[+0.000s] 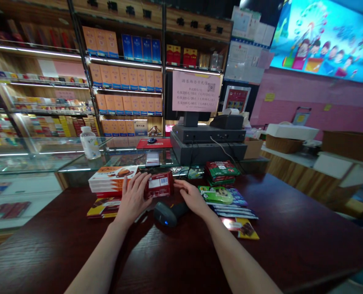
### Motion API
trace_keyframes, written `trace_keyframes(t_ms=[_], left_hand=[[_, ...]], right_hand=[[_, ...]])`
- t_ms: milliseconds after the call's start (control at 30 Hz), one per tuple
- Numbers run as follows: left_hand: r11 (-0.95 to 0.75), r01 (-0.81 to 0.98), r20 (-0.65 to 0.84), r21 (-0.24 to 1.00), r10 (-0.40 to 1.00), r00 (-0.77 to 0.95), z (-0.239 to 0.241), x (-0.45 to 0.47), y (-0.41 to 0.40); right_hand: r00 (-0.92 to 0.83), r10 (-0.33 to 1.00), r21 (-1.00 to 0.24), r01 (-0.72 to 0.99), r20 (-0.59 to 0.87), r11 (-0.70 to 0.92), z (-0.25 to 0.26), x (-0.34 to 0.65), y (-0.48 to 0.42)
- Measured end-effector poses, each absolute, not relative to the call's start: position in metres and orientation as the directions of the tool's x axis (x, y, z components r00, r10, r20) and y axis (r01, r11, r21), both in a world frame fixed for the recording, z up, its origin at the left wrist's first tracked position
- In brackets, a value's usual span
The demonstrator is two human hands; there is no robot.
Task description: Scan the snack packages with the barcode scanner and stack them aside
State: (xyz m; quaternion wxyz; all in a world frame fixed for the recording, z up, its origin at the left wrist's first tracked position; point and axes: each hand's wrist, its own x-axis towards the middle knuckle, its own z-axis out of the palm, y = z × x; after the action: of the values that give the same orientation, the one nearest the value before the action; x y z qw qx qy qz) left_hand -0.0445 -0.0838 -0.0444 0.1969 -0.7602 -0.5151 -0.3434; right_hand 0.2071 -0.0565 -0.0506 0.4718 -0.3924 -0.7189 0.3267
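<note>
A dark red packet (159, 184) with a white barcode label lies between my hands on the table. My left hand (134, 197) is open, fingers spread, along the packet's left side beside the white-and-orange boxes (112, 179); whether it touches the packet I cannot tell. My right hand (192, 197) holds nothing. Its fingers stretch toward the packet's right edge, a little apart from it. Below the packet lies a black barcode scanner (166, 214) with a blue light, its handle running toward my right wrist. Yellow-and-red packets (100, 207) are under the boxes.
To the right lie green-and-red packets (221, 171), a green packet (216, 195), blue packets (235, 211) and a yellow chocolate packet (241, 228). Behind stand a cash register (207, 141) with cables, a glass counter and a white bottle (90, 143).
</note>
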Motion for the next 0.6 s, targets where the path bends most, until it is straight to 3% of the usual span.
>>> trace_keyframes(t_ms=[167,333,600], left_hand=[[-0.369,0.928,0.743,0.045,0.634,0.216,-0.046,-0.048,-0.085],[-0.366,0.928,0.749,0.067,0.633,0.196,-0.045,-0.052,-0.085],[-0.356,0.934,0.752,0.030,0.624,0.214,-0.047,-0.057,-0.082]], right_hand=[[-0.415,0.810,-0.651,0.487,0.414,0.582,-0.024,0.226,-0.071],[-0.624,0.735,-0.502,0.562,0.265,0.658,-0.028,0.240,-0.083],[-0.635,0.707,-0.448,0.558,0.312,0.699,-0.064,0.230,-0.084]])
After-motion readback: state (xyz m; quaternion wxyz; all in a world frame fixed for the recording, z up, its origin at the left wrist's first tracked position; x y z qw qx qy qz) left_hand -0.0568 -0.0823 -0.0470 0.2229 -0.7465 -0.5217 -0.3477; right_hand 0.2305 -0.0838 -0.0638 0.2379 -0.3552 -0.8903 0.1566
